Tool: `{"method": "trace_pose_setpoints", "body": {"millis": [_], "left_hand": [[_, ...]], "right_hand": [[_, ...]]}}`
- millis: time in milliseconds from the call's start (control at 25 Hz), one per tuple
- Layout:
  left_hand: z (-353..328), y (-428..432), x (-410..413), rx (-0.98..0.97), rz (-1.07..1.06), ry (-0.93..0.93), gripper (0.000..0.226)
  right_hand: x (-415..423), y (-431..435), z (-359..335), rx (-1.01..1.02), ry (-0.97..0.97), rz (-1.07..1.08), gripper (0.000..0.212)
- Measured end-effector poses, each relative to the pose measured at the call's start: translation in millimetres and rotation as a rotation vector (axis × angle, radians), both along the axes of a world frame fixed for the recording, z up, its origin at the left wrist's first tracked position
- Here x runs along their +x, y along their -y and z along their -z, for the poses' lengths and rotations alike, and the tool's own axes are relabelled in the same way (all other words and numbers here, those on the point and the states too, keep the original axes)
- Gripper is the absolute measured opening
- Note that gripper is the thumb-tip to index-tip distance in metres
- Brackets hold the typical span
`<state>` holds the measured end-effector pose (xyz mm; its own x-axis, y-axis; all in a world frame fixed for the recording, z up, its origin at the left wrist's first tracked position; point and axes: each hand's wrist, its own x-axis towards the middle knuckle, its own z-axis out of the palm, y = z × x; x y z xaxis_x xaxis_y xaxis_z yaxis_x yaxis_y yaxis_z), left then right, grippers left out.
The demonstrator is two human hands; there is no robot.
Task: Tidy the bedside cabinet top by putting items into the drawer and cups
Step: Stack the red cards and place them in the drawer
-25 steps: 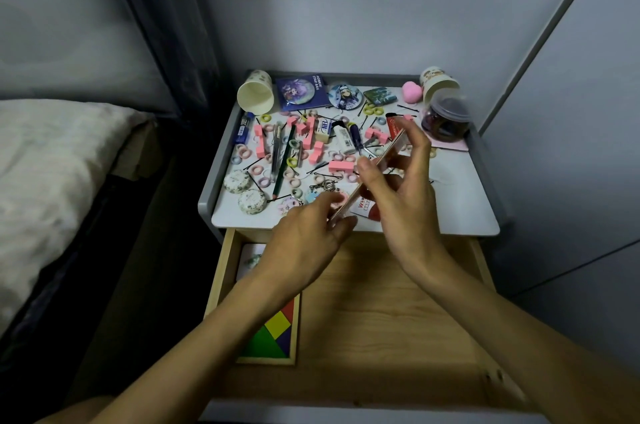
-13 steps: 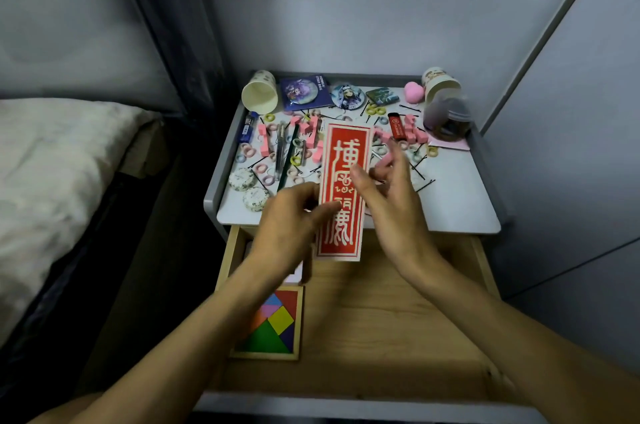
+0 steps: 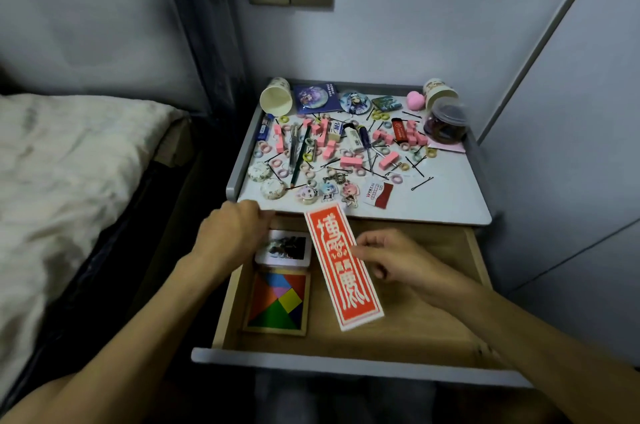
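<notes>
A long red card with white characters (image 3: 343,267) hangs slanted over the open wooden drawer (image 3: 433,319). My right hand (image 3: 388,257) pinches its right edge. My left hand (image 3: 235,229) is off the card, at the drawer's back left corner below the cabinet top's front edge, fingers loosely curled with nothing seen in it. The grey cabinet top (image 3: 446,195) is littered with pink blocks, small hair rings, hairpins, badges, keychains and a pencil. A paper cup (image 3: 276,100) lies on its side at the back left; another cup (image 3: 440,92) stands at the back right.
Inside the drawer at the left lie a coloured tangram puzzle (image 3: 278,302) and a white-framed photo card (image 3: 285,248). A clear lidded jar (image 3: 446,124) stands at the top's back right. A bed (image 3: 69,164) is on the left, a wall panel close on the right.
The card has come down from above the cabinet top to over the drawer. My left hand has let go of it and moved left; only my right hand holds it now.
</notes>
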<state>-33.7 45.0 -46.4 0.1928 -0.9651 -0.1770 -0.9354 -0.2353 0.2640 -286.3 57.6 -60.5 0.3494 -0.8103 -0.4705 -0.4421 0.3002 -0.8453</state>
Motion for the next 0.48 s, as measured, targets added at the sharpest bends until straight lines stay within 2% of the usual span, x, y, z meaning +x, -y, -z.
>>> {"method": "trace_pose_setpoints", "body": {"millis": [40,120,240,320,480], "left_hand": [[9,-1,5,0.050,-0.008,0.051,0.037],[22,-3,7,0.153,0.045,0.037,0.031],[35,0,3,0.197,0.136,0.035,0.029],[39,3,2,0.211,0.115,0.012,0.030],[38,7,2,0.247,0.169,0.022,0.030]], "right_hand": [[-1,-5,11,0.063,-0.047,-0.034,0.018],[1,-14,37,0.182,-0.122,-0.025,0.018],[13,-18,65,0.338,-0.118,0.206,0.012],[23,-11,79,0.304,-0.118,0.275,0.014],[39,3,95,0.179,-0.221,0.229,0.019]]}}
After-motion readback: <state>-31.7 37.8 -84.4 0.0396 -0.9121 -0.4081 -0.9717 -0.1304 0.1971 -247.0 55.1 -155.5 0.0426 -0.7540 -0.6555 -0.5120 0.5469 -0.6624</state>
